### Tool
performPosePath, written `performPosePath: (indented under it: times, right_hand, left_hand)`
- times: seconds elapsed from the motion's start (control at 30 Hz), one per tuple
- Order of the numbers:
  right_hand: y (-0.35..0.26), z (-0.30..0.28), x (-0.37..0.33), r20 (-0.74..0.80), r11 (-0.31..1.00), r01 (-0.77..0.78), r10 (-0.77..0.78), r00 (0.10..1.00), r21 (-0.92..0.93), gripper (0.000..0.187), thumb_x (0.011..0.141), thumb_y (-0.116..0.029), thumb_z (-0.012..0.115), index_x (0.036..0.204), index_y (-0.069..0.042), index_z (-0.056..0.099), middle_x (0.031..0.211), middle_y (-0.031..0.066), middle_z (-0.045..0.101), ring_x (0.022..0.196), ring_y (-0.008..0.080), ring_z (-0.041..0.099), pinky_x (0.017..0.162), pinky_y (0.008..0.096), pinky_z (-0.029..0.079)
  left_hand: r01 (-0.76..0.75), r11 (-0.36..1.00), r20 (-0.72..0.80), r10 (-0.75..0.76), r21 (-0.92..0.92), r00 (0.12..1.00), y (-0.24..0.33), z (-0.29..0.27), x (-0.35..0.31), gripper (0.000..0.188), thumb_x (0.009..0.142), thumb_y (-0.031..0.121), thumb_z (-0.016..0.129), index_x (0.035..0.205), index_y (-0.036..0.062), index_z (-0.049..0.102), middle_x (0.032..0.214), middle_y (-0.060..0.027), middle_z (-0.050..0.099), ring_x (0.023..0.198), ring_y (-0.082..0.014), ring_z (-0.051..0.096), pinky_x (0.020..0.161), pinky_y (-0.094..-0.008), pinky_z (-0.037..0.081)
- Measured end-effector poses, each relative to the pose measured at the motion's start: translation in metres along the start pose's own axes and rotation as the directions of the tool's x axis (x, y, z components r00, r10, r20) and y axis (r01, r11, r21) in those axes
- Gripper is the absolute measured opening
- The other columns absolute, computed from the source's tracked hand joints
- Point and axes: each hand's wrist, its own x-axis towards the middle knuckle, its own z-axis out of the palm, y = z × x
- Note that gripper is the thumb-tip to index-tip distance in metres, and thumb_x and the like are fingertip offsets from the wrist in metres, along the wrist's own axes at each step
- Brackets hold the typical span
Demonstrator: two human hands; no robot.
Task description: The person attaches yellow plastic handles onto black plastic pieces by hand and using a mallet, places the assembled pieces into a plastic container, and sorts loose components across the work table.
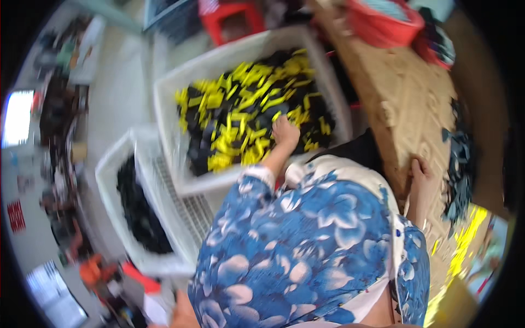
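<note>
My left hand (285, 131) reaches down into a large white crate (167, 117). Its fingers are drawn together at the surface of a pile of black pieces with yellow strips (240, 123). A bit of yellow shows by the fingertips, but blur hides what the fingers grip, if anything. To the right, my right hand (420, 168) rests at the near edge of a wooden table (407, 104). Its fingers look bent and are smeared, so their hold cannot be made out. Blue floral sleeves cover both upper arms.
A second white crate (112, 205) with dark pieces stands left of the first. Beyond are a red stool (232, 19) and a red basin (385, 24) on the table. Dark strips (459, 169) and yellow strips (462, 246) lie along the table's right side.
</note>
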Motion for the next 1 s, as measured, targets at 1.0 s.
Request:
performPosePath:
  times: [1.0]
  right_hand:
    - [0.002, -0.001, -0.048, -0.129, 0.769, 0.178, -0.124, 0.984, 0.614, 0.022, 0.089, 0.001, 0.062, 0.111, 0.000, 0.066, 0.093, 0.0099, 0.070, 0.080, 0.0152, 0.066, 0.073, 0.0288, 0.053]
  left_hand:
    - [-0.825, 0.058, 0.105, 0.994, -0.563, -0.002, 0.340, -0.018, -0.143, 0.026, 0.093, 0.005, 0.052, 0.116, -0.0011, 0.063, 0.115, -0.0205, 0.066, 0.109, -0.0380, 0.062, 0.095, -0.0430, 0.049]
